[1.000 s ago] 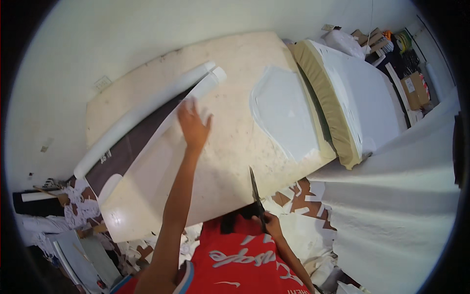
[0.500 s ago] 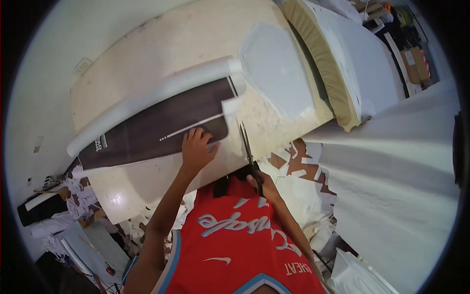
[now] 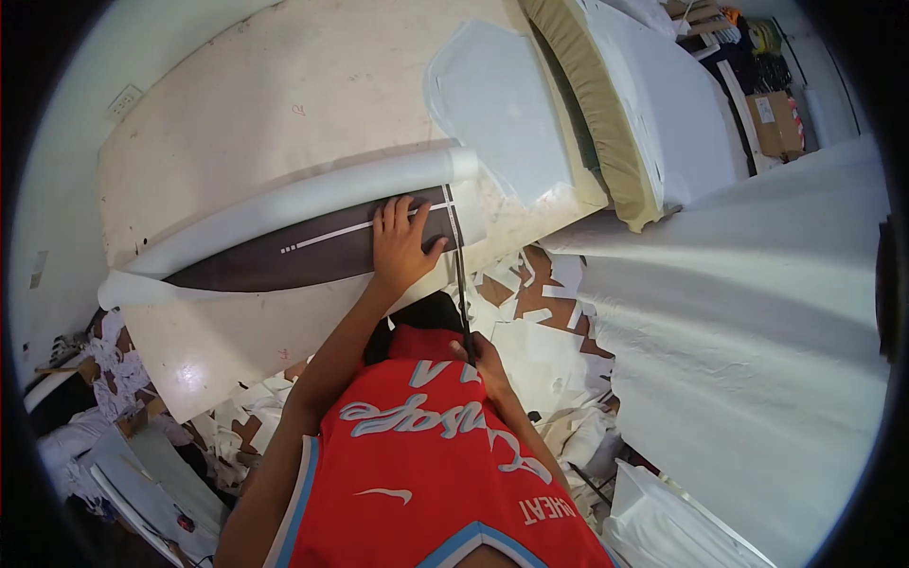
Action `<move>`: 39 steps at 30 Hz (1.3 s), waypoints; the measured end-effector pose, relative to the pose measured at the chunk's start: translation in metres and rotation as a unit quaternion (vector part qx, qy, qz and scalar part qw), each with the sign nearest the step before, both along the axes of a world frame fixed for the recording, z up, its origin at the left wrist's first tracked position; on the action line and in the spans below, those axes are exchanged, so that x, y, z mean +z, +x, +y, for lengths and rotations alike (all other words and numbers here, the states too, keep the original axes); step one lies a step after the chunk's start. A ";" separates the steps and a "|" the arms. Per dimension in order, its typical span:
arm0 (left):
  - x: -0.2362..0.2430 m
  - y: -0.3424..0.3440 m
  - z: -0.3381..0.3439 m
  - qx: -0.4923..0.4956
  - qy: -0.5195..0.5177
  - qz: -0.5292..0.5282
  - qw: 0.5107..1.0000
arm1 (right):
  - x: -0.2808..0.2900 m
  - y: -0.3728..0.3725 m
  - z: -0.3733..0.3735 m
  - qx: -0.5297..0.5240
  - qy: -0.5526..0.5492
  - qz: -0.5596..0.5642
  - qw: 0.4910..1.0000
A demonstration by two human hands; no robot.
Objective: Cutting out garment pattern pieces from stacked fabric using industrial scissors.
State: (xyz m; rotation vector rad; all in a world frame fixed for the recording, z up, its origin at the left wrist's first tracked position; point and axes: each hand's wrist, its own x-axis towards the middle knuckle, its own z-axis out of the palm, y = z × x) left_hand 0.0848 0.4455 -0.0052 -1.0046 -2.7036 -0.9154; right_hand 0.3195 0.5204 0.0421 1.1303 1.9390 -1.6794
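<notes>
- The left hand lies flat with its fingers spread, pressing down on a dark brown sheet near that sheet's right end.
- The right hand is closed around the handle of a long knife, low and close to the person's chest, just off the near edge of the tabletop.
- The knife blade runs up from the right hand along the right end of the dark brown sheet, just beside the thumb of the left hand.
- The dark brown sheet lies across the tabletop, with thin white lines along it, and narrows to a point at its left end.
- A white roll lies along the far edge of the dark sheet, touching it, and reaches from the left side of the tabletop to just past the left hand.
- A pale cut shape lies flat farther back on the tabletop, to the right.
- A thick foam slab with an olive-coloured edge stands beside the right end of the tabletop.
- White paper scraps litter the brown floor below the tabletop's near edge.
- A wide white sheet fills the right side of the view.
- The person wears a red jersey.
</notes>
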 end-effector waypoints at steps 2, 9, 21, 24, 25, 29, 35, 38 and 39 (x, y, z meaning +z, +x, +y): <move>-0.001 0.004 0.001 -0.008 -0.004 -0.006 1.000 | -0.004 -0.004 0.000 0.000 0.022 0.011 1.000; 0.000 0.004 -0.005 -0.027 -0.004 0.011 1.000 | -0.008 -0.030 0.014 -0.056 0.008 0.064 0.996; 0.025 -0.014 0.001 -0.076 -0.070 -0.048 0.994 | -0.014 -0.033 0.034 -0.020 0.065 0.037 0.997; 0.023 -0.012 0.002 -0.139 -0.060 -0.029 0.988 | -0.015 -0.035 0.036 -0.034 0.046 0.060 0.997; 0.022 -0.010 0.001 -0.140 -0.065 -0.032 0.987 | -0.014 -0.039 0.037 -0.046 0.033 0.065 0.996; 0.025 -0.006 0.007 -0.147 -0.094 -0.034 0.984 | -0.017 -0.051 0.046 -0.041 0.025 0.075 0.996; 0.023 -0.002 0.006 -0.134 -0.075 -0.024 0.988 | -0.012 -0.075 0.055 -0.028 0.038 0.083 0.995; 0.018 -0.004 0.005 -0.120 -0.081 -0.016 0.989 | -0.011 -0.084 0.053 -0.022 0.038 0.067 0.997; 0.016 -0.004 0.004 -0.120 -0.079 -0.016 0.989 | -0.013 -0.085 0.052 -0.016 0.043 0.061 0.997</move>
